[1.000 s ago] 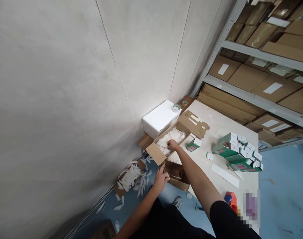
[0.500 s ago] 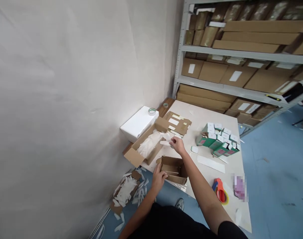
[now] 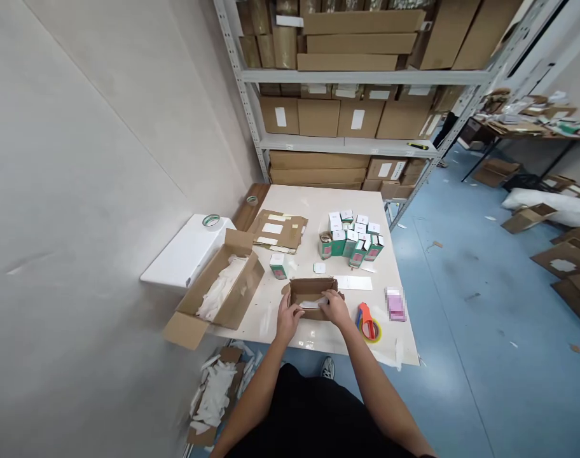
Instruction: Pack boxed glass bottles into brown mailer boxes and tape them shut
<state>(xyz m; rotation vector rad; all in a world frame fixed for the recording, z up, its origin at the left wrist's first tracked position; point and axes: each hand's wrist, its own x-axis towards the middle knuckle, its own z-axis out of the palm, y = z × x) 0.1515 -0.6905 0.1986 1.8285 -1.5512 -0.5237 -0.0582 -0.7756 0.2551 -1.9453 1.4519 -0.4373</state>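
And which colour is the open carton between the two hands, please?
The open carton is brown cardboard; the head view shows it.

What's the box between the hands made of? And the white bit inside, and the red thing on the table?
The box looks like cardboard: brown, matt, with thin upright walls. The white bit looks dull and thin, maybe paper or foam; too small to tell. The red thing is probably plastic: bright, even colour, smooth curves.

Bright, even light falls on my left hand [image 3: 287,321] and right hand [image 3: 336,310]; glare spots the white table [image 3: 313,198] near me, and pixelation blots a pinkish item [image 3: 395,306].
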